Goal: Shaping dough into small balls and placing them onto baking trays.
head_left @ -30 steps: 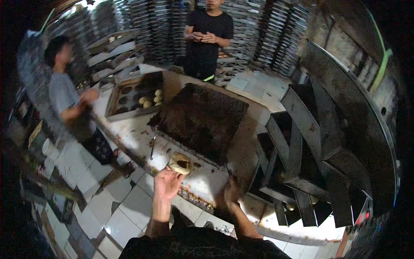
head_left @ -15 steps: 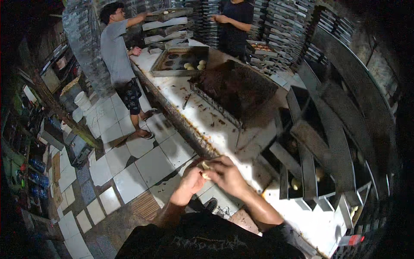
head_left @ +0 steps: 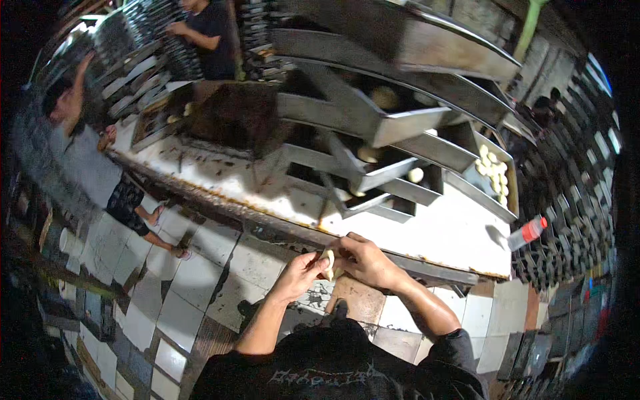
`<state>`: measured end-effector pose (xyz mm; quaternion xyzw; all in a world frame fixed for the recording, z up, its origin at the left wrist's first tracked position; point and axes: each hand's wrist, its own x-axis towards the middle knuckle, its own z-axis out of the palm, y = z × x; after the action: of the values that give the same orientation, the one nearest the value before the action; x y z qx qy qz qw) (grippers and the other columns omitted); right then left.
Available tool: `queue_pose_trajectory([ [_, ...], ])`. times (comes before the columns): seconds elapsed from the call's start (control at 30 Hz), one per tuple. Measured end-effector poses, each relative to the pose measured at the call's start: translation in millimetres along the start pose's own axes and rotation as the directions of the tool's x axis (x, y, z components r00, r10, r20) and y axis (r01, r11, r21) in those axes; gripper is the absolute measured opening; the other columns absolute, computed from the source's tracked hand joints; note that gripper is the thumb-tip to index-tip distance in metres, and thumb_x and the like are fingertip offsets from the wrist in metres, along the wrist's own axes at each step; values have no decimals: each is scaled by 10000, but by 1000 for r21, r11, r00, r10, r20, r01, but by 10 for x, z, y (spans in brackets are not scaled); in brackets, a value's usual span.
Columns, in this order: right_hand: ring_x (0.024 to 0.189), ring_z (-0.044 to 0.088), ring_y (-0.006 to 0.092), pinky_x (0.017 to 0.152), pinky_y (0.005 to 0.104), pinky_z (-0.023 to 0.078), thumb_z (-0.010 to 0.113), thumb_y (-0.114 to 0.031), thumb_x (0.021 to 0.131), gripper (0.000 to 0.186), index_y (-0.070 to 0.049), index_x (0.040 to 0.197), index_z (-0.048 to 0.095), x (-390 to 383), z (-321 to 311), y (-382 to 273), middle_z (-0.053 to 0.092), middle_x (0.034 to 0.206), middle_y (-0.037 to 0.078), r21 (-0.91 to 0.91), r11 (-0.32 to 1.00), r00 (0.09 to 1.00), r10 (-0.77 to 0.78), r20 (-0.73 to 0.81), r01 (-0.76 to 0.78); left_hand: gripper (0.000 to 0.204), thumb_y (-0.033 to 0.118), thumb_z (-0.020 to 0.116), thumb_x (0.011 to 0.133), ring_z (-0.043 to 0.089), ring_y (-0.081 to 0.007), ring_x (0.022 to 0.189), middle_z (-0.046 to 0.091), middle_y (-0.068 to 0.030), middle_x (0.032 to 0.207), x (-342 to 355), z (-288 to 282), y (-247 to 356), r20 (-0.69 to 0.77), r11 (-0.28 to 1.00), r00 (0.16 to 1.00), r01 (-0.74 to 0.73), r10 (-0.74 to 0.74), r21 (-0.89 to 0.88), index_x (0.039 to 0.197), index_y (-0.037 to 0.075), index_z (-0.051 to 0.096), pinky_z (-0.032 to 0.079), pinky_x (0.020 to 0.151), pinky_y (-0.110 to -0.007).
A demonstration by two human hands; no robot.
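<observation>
Between my two hands, in front of the table edge, is a pale piece of dough (head_left: 328, 265). My left hand (head_left: 297, 277) pinches it between thumb and fingers. The fingers of my right hand (head_left: 370, 263) are curled at its other side and press on it, hiding part of it. Beyond the hands, a crooked stack of metal trays (head_left: 413, 143) stands on the white tabletop (head_left: 437, 227). Single pale dough balls (head_left: 415, 175) show inside some of these trays, and a tray at the right holds several dough balls (head_left: 492, 172).
A clear bottle with red label and cap (head_left: 528, 233) stands at the table's right end. Dark rough material (head_left: 230, 120) lies farther left on the table. One person in grey (head_left: 90, 167) reaches up at the left; another in dark clothes (head_left: 207, 40) stands behind the table.
My view has swung right, so the tray stack and bottle now sit nearer the middle. Both hands stay together on the dough. The person in grey has raised an arm.
</observation>
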<state>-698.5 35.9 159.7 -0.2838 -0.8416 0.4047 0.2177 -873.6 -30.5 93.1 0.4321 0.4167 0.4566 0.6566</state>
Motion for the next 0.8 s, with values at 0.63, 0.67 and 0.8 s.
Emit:
queue_pose_trajectory([
  [0.63, 816, 564, 349, 794, 361, 437, 451, -142, 834, 217, 11, 867, 601, -1546, -1346, 2772, 599, 871, 209, 26, 932, 738, 304, -603, -362, 967, 89, 728, 653, 177, -244, 1303, 176, -159, 1412, 2094, 2141, -887, 113, 669, 922, -349, 370, 657, 1367, 27, 78, 167, 1056, -343],
  [0.67, 814, 567, 322, 804, 373, 433, 511, -105, 769, 136, -15, 825, 597, -1518, -1228, 2726, 598, 801, 177, -225, 957, 905, 75, -418, -184, 893, 44, 689, 678, 250, -253, 1277, 231, -159, 1394, 1930, 1796, -994, 24, 738, 933, -299, 358, 605, 1362, 27, 115, 224, 1037, -357],
  [0.8, 735, 536, 296, 663, 393, 427, 566, -21, 608, 270, -42, 877, 577, -1906, -1700, 2987, 564, 696, 109, -347, 937, 984, -86, -158, 26, 604, 0, 583, 775, 450, -230, 1135, 471, -150, 1226, 990, 1385, -799, -274, 809, 932, -34, 238, 587, 1308, 8, 296, 341, 941, -334],
])
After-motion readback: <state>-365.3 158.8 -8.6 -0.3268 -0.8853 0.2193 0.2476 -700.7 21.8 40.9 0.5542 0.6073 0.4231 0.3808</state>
